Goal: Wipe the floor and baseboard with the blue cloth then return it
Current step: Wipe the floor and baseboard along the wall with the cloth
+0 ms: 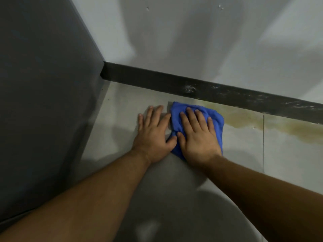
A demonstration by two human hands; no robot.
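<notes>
Fingers [189,116] of right hand [197,137] press blue cloth [176,117] flat on floor [122,109].

Pale wall [192,41], dark grey panel [43,84] on the left, perhaps a cabinet side, soft uneven light.

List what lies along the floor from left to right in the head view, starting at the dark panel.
Dark panel → left hand flat on the floor → blue cloth under the right hand → yellowish stain → tile seam.

a bare indoor room corner: grey tiled floor [122,109], dark baseboard [157,81], pale wall [192,41], a dark panel [43,84] at left.
</notes>
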